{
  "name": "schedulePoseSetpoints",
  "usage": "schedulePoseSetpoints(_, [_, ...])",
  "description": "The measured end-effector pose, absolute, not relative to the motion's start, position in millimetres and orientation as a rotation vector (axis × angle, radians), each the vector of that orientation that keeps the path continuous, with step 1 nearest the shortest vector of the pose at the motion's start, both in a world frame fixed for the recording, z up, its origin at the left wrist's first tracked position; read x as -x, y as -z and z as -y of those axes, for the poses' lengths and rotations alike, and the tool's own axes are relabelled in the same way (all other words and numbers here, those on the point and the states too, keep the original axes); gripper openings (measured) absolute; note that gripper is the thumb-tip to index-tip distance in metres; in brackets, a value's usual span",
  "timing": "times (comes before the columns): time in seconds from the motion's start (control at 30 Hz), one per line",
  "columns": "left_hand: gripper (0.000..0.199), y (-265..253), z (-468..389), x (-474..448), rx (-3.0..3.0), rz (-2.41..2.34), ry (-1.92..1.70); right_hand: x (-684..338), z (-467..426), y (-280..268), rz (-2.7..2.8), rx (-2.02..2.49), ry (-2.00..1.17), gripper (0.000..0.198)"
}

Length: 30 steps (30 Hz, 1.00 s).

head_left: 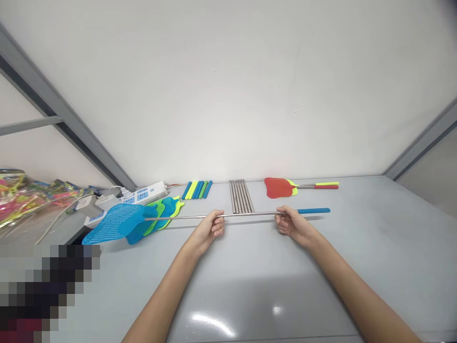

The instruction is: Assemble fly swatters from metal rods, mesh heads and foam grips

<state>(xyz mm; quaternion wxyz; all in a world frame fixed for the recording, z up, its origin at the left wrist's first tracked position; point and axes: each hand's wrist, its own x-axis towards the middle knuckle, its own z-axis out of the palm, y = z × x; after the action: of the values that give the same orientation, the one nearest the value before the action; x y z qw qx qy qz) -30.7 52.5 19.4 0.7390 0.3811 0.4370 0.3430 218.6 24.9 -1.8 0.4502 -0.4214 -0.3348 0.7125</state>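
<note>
A fly swatter (250, 214) with a blue mesh head, a thin metal rod and a blue grip is held level above the table. My left hand (211, 229) is closed around the middle of its rod. Nearer the blue grip, my right hand (291, 226) pinches the same rod with its fingers curled. The swatter's head extends to the left, over a stack of loose blue, green and yellow mesh heads (171, 209). Behind the rod lie several metal rods (242, 196) side by side.
Several coloured grips (197, 189) lie in a row at the back. A red swatter head (277, 187) rests over a yellow one at the back right. A white power strip (148, 193) with plugs and plastic bags (39, 197) of colourful items are at the left. A wall (228, 95) stands behind the table (250, 267).
</note>
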Motion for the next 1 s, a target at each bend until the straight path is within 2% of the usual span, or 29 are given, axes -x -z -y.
schedulePoseSetpoints(1.0, [0.042,-9,-45,14,-1.113,-1.192,-1.069,-218,-30,11,0.679,1.122,-1.583,0.037])
